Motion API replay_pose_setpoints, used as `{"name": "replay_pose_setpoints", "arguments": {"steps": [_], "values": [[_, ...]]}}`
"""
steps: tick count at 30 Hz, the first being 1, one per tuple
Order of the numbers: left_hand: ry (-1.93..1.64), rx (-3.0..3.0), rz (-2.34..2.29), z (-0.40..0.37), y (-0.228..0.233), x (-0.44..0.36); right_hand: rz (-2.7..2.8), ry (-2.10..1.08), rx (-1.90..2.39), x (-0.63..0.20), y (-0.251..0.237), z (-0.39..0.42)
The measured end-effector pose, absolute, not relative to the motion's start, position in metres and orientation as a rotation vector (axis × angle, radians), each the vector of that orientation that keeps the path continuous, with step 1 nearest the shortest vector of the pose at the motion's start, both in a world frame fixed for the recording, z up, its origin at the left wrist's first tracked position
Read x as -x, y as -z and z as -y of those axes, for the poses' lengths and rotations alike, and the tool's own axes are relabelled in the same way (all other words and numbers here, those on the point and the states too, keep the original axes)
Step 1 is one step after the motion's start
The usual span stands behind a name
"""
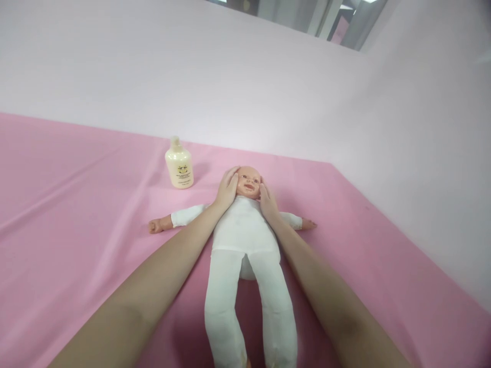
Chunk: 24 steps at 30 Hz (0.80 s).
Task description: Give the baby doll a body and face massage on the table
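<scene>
A baby doll (245, 225) with a bare head and a white cloth body lies on its back, face up, with its arms spread to the sides. My left hand (228, 188) lies along the left side of the doll's head (249, 183), fingers stretched out and flat against it. Against the other cheek rests my right hand (268, 202), its fingers also extended and partly hidden by the head. The doll's legs point toward me between my forearms, and its feet are mostly cut off by the lower edge.
A pale yellow bottle (179, 166) with a dark printed label stands upright beyond the doll's outstretched arm, to the left. Pink cloth (95, 214) with some creases covers the table. White walls (192, 76) rise behind and at the right.
</scene>
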State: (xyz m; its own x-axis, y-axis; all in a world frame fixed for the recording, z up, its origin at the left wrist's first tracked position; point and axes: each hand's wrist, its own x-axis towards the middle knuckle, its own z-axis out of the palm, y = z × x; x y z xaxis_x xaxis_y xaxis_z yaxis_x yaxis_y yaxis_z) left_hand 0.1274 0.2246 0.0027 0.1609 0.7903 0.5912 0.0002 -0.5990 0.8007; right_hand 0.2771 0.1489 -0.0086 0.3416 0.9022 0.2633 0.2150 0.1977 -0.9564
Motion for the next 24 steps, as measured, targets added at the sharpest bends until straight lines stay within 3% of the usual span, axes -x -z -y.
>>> {"name": "replay_pose_setpoints", "arguments": {"steps": [24], "values": [[-1.506, -1.713, -0.754, -0.228, 0.003, -0.133, 1.144, -0.729, 1.328, -0.275, -0.002, -0.141]]}}
